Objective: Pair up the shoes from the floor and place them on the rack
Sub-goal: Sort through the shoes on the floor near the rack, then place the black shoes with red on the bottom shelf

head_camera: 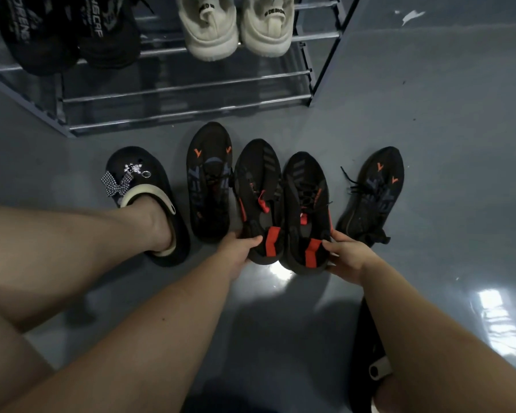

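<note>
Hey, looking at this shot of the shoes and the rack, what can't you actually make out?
Head view only:
- Black shoes on rack: toes cut off by top edge.
- White shoes: fronts cut off too.
- Left hand fingers: hidden under the red-tab sneaker.
- Sneaker lettering: too dark.

Arms: mine are bare to the elbow and past it, no sleeves, no watch, no rings.
Legs: bare too.
Left foot: I wear a black clog (149, 201) with a cream lining, a checked bow and silver charms.
Right foot: a matching black clog (367, 347), mostly hidden behind my arm.
</note>
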